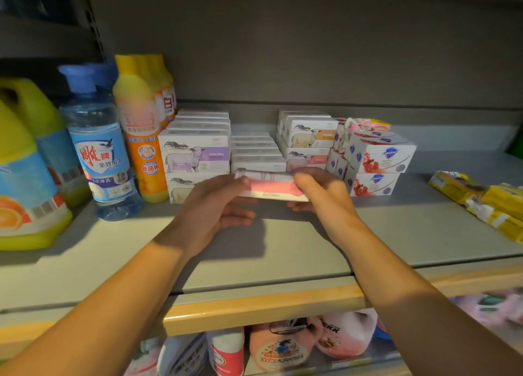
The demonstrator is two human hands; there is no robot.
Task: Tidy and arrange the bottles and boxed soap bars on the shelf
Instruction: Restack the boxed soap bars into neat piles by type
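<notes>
One pink-banded soap box (271,185) is held up in both hands, just in front of the low middle row of soap boxes (256,152) and above the grey shelf (283,251); it does not seem to rest on anything. Blurred, so the print is unreadable.

Doing the step well, as I judge it: keep the box level, square its long face to the shelf edge, and set it on top of or in front of the low row between the purple-label stack (195,154) and the peach-label stack (308,138). Ease it in straight so neither neighbour stack gets nudged. Match label side outward like the others.

Grip: left hand (218,203) pinches the box's left end, thumb on top, fingers curled underneath. Right hand (319,191) pinches the right end the same way, fingers partly closed round it. Both hold only this box.

Further out: white boxes with a blue shield logo (379,163) stand right of the peach stack; yellow wrapped packs (481,197) lie loose at far right. Left side holds an orange bottle (141,138), a clear blue-cap bottle (102,149) and yellow-green jugs (25,163).
</notes>
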